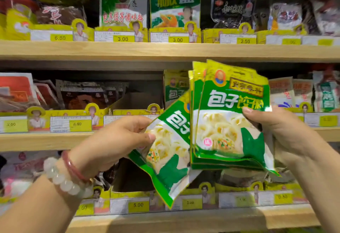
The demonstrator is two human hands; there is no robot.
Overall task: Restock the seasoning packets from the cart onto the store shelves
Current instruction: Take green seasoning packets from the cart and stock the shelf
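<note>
Right hand (279,131) pinches a stack (230,122) of green packets in front of the middle shelf (46,140); left hand (117,138) pinches one packet (165,159) peeling off it. Light, floppy, slick film, likely best held by the edges. Matching packets (174,87) stand behind, beside an open tray (132,102)

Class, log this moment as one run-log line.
left hand: pinches one green seasoning packet | right hand: holds packet stack | place: before middle shelf | step: shelving not yet done
</note>
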